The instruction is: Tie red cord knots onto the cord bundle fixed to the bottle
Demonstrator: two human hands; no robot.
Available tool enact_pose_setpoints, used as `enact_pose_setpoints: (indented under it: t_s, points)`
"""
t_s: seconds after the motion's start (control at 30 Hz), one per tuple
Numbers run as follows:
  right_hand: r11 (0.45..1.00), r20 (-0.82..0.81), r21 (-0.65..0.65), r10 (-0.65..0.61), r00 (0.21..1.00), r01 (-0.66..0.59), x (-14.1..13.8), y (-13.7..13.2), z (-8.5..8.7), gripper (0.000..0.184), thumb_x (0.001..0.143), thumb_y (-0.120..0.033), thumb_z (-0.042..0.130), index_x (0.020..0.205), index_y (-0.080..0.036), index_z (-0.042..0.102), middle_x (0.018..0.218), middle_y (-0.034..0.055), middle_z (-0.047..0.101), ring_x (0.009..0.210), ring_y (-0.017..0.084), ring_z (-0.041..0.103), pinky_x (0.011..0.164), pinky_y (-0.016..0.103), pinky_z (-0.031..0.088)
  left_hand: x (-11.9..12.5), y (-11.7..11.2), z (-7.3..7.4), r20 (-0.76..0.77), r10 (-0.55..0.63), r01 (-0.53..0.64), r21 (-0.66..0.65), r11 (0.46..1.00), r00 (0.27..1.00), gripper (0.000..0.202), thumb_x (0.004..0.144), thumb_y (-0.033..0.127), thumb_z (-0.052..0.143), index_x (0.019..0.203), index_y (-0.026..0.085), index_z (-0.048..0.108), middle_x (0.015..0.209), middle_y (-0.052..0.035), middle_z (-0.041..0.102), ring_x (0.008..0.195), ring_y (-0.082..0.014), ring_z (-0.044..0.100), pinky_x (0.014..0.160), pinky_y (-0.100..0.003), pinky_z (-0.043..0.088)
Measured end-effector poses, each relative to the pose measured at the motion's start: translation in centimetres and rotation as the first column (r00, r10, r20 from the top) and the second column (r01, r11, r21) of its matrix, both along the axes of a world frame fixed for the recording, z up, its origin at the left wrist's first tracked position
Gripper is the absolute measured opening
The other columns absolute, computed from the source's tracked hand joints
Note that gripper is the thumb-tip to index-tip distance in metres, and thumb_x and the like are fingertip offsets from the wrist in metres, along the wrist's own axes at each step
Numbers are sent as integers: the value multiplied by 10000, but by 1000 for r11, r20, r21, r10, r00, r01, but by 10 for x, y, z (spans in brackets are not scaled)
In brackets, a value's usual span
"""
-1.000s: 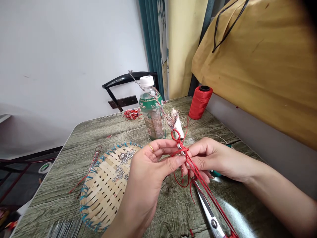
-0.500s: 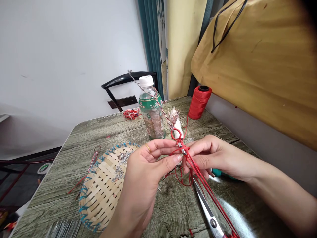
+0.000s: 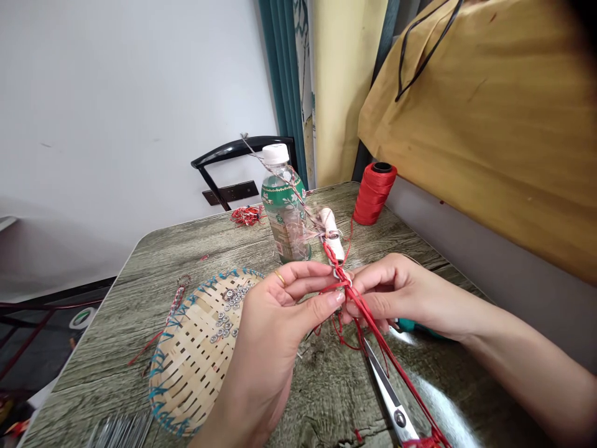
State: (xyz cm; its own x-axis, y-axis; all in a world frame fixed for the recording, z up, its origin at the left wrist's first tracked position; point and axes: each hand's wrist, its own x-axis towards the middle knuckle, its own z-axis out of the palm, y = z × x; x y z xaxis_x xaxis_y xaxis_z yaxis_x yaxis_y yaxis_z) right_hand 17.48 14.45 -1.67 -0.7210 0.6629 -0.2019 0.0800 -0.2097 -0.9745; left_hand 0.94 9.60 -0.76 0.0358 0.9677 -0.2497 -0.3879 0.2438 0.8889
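Observation:
A knotted red cord (image 3: 379,317) with small metal nuts (image 3: 337,272) in it runs between my hands. My left hand (image 3: 298,298), wearing a gold ring, pinches the knotted part from the left. Close against it on the right, my right hand (image 3: 387,289) has thumb and fingers closed on the same cord. Long red strands trail down to the lower right, over the open scissors (image 3: 394,404). The cord's looped top end hooks to a twisted multicolour string (image 3: 298,186), stretched past the bottle. Fingers hide part of the knot.
A woven bamboo tray (image 3: 191,361) holds several metal nuts (image 3: 224,323) at left. Behind stand a plastic bottle (image 3: 284,205), a white thread spool (image 3: 338,246) and a red thread spool (image 3: 374,194). Thin metal rods (image 3: 121,430) lie at the front left edge.
The knotted piece has turned in my fingers, so its top loop looks narrower and the nuts show less. The frayed string tuft has swung down. Both hands keep almost the same place.

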Motion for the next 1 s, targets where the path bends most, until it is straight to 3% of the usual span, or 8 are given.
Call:
enact_pose_setpoints:
  t_s: [0.3, 0.47, 0.63, 0.83, 1.0]
  points:
    - [999, 31, 35, -29, 999, 28, 0, 0, 1, 211, 691, -312, 666, 678, -101, 659, 599, -11, 540, 471, 30, 432, 407, 138, 331, 0, 2, 0, 32, -52, 51, 29, 998, 998, 177, 675, 128, 688, 833, 157, 616, 772, -11, 680, 706, -95, 621, 697, -197, 465]
    - [998, 34, 52, -45, 998, 44, 2, -2, 2, 198, 668, -294, 683, 702, -100, 675, 622, -8, 559, 482, 32, 441, 429, 144, 344, -4, 4, -5, -18, -81, 81, 29, 996, 997, 104, 677, 195, 687, 727, 135, 617, 708, -12, 641, 681, -102, 577, 737, -243, 435]
    - [997, 37, 51, -57, 998, 55, 2, -5, 4, 199, 668, -284, 686, 722, -92, 680, 609, -11, 567, 472, 28, 435, 429, 143, 327, -5, 7, -10, -11, -52, 52, 35, 998, 999, 96, 684, 192, 675, 733, 141, 611, 780, -23, 625, 751, -119, 559, 785, -279, 413]
    - [996, 82, 81, -39, 996, 32, 1, -4, 2, 263, 703, -349, 655, 750, -90, 664, 588, -11, 530, 479, 37, 425, 420, 150, 306, -8, 9, -13, -144, -73, 79, 38, 996, 987, 91, 684, 180, 644, 764, 137, 639, 803, -44, 627, 777, -147, 556, 810, -318, 394]
    - [994, 96, 102, -44, 994, 34, 1, -4, 1, 304, 708, -392, 642, 751, -91, 654, 595, -9, 515, 482, 41, 407, 413, 152, 307, -8, 6, -10, -157, -6, 20, 89, 996, 988, 150, 734, 142, 546, 808, 165, 675, 945, -61, 657, 957, -183, 549, 873, -321, 374]
